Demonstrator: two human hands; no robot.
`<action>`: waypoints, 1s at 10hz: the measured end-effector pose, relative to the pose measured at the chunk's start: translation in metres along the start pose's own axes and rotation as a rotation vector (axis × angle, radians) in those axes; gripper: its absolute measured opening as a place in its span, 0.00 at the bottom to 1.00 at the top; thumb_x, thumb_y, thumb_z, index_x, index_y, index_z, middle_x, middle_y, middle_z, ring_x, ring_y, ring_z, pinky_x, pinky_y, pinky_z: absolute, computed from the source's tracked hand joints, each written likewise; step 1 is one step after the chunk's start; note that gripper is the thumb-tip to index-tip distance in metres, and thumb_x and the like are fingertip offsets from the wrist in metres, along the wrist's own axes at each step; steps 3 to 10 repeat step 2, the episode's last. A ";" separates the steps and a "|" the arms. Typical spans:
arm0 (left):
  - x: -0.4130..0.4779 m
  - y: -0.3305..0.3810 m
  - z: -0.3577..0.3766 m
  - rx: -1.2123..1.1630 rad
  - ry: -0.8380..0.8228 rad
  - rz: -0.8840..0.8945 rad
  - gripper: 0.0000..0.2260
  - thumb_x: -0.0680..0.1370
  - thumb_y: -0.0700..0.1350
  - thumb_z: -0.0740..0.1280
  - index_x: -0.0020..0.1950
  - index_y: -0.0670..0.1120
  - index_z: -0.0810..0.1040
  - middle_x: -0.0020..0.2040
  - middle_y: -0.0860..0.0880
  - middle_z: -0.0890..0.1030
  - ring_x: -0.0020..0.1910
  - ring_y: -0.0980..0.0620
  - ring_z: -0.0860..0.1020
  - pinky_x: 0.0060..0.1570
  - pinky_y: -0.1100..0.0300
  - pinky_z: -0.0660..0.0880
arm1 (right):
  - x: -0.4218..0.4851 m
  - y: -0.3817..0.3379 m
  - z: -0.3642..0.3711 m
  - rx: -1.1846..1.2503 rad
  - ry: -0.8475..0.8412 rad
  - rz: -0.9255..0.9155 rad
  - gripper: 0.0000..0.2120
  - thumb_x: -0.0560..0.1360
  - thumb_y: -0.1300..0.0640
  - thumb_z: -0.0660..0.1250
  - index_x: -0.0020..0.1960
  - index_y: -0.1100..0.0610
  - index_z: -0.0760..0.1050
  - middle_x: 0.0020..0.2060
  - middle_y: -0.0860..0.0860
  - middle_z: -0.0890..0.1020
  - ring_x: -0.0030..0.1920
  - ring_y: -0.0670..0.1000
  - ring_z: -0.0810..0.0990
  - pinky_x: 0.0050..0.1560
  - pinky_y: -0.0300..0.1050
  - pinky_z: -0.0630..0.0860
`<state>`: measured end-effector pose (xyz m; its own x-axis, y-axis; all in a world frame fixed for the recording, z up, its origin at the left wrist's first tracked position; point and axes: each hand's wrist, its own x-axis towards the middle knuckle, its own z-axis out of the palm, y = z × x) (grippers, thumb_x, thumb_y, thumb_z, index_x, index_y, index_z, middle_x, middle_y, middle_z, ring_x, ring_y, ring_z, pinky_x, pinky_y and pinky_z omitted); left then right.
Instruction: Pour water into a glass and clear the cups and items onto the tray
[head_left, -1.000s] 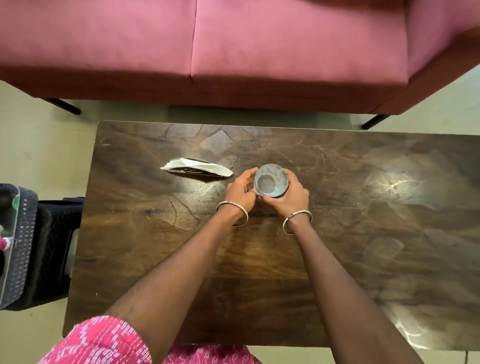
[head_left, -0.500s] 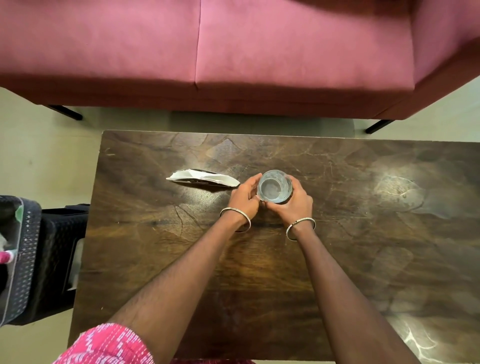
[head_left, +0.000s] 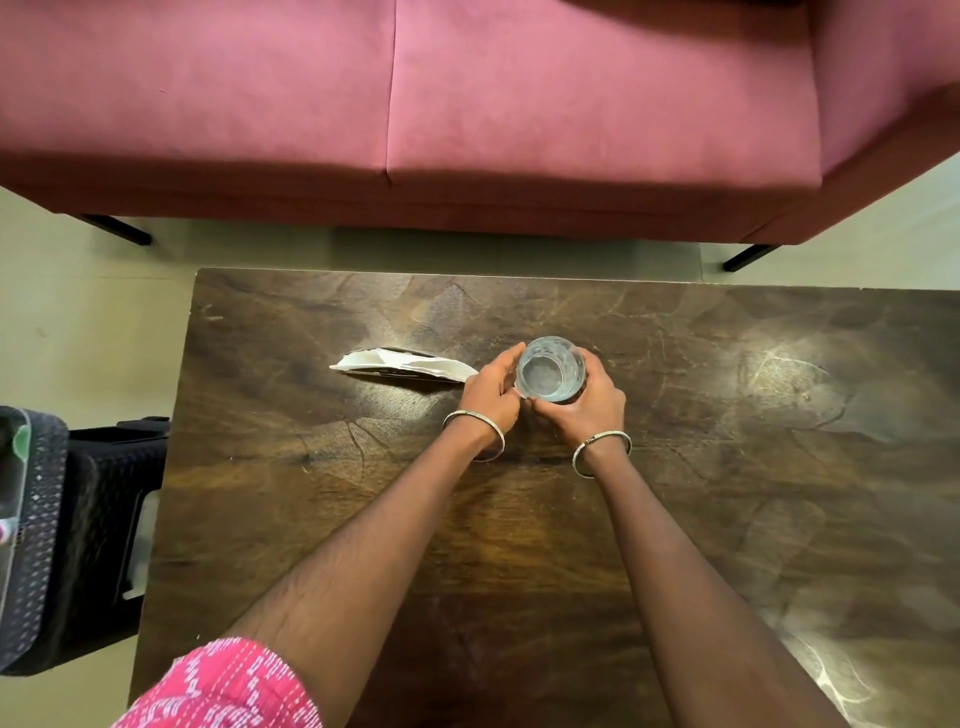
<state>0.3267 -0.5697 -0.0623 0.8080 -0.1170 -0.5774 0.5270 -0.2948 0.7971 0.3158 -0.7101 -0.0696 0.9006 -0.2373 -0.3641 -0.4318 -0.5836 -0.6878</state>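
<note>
While both hands cup it, glass (head_left: 551, 370) sits between fingers (head_left: 506, 358) — upright.

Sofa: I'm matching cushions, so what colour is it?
The sofa is pink, best seen in the head view.

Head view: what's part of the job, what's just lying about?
Job: glass, gripped by left hand and right hand; crumpled paper, likely to be cleared.
Lying about: sofa; table; black crate at left.
</note>
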 end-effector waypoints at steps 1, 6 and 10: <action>-0.004 0.001 -0.002 0.018 0.031 0.001 0.26 0.77 0.27 0.58 0.75 0.42 0.67 0.70 0.44 0.74 0.69 0.49 0.73 0.72 0.53 0.68 | 0.002 -0.003 -0.003 -0.028 -0.030 0.032 0.43 0.60 0.49 0.83 0.70 0.52 0.69 0.62 0.50 0.82 0.63 0.54 0.80 0.63 0.43 0.73; -0.016 -0.005 -0.007 0.073 0.163 -0.020 0.21 0.78 0.29 0.60 0.70 0.41 0.72 0.64 0.43 0.79 0.64 0.48 0.77 0.69 0.54 0.70 | -0.003 -0.001 -0.003 -0.009 -0.094 0.106 0.53 0.61 0.55 0.84 0.78 0.55 0.59 0.70 0.53 0.75 0.70 0.55 0.74 0.72 0.50 0.70; -0.016 -0.005 -0.007 0.073 0.163 -0.020 0.21 0.78 0.29 0.60 0.70 0.41 0.72 0.64 0.43 0.79 0.64 0.48 0.77 0.69 0.54 0.70 | -0.003 -0.001 -0.003 -0.009 -0.094 0.106 0.53 0.61 0.55 0.84 0.78 0.55 0.59 0.70 0.53 0.75 0.70 0.55 0.74 0.72 0.50 0.70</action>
